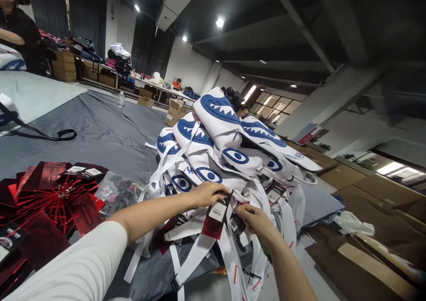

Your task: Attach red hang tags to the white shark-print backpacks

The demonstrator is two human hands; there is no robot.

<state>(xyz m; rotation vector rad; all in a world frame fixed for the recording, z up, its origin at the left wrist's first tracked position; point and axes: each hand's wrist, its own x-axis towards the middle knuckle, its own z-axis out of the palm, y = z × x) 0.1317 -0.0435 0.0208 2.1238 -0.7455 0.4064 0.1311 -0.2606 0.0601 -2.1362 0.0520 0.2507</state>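
Note:
White backpacks [229, 136] with blue toothed-mouth and eye prints are heaped in front of me, their white straps [199, 247] hanging toward me. A hang tag [218, 214] with a barcode label and dark red body dangles at the near side of the heap. My left hand [211, 194] is closed on the top of this tag, beside a bag's white loop. Just to the right, my right hand [253, 216] is closed in a pinch by the same loop; what lies between its fingertips is too small to make out. Another hang tag [275, 192] hangs further right.
Many red and black hang tags [55, 199] lie fanned out at left, beside a clear plastic bag [120, 192]. A bottle [120, 99] stands on the grey-covered table [89, 128]. Cardboard boxes [382, 194] fill the right side. A person [20, 30] stands far left.

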